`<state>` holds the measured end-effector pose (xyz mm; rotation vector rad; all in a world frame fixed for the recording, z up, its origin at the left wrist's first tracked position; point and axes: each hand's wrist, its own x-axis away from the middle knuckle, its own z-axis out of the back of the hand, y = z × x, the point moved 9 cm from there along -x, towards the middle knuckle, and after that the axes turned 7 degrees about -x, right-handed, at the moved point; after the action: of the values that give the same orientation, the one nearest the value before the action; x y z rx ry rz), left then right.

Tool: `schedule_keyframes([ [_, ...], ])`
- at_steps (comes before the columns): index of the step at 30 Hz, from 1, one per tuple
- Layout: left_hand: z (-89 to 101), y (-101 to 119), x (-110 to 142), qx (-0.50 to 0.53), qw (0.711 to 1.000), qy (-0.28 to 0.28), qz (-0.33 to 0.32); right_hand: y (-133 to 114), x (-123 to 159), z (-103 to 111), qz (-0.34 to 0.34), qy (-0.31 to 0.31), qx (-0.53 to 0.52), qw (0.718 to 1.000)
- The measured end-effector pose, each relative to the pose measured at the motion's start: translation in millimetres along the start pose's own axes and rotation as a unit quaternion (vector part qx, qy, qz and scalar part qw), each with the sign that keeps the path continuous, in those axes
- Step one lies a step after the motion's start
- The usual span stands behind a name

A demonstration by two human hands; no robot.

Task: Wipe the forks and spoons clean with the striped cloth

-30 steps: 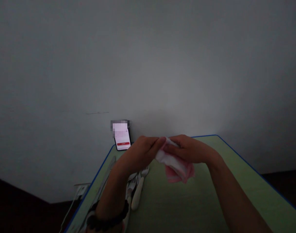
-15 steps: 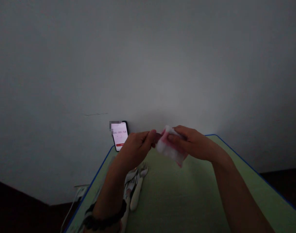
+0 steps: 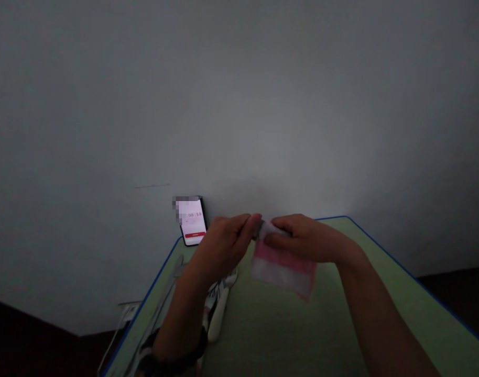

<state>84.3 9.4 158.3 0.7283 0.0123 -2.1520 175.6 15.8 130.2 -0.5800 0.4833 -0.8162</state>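
My left hand [image 3: 224,242] and my right hand [image 3: 302,238] meet above the far part of a green table [image 3: 286,335]. Both pinch the top edge of a small pink and white cloth [image 3: 283,267], which hangs down flat below my right hand. My left fingers are closed on its upper left corner. A dark beaded band sits on my left wrist [image 3: 176,356].
A lit phone [image 3: 191,221] leans against the grey wall at the table's far left corner. White-handled cutlery [image 3: 219,306], with a fork among it, lies beside my left forearm. A long knife [image 3: 161,309] lies near the blue left edge. A cable [image 3: 117,330] hangs off the left.
The cloth was bunched between my hands; now it hangs opened out and flat. My hands have dropped slightly and stay close together.
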Motion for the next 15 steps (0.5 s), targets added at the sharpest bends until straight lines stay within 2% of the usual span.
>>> schedule_keyframes([
  [5,-6.4,-3,0,-0.009,0.999,-0.03,0.024,-2,-1,1,-0.003,0.024,0.008,1.0],
  [9,-12.3,-4,4,0.044,0.995,-0.079,0.04,-13,5,3,-0.012,0.052,0.02,0.998],
  [12,-10.6,0,6,0.072,0.993,-0.092,0.032,-16,6,3,-0.018,0.053,0.015,0.998],
  [15,-8.4,3,5,0.056,0.994,-0.09,0.009,-12,5,3,-0.022,0.046,0.01,0.999],
])
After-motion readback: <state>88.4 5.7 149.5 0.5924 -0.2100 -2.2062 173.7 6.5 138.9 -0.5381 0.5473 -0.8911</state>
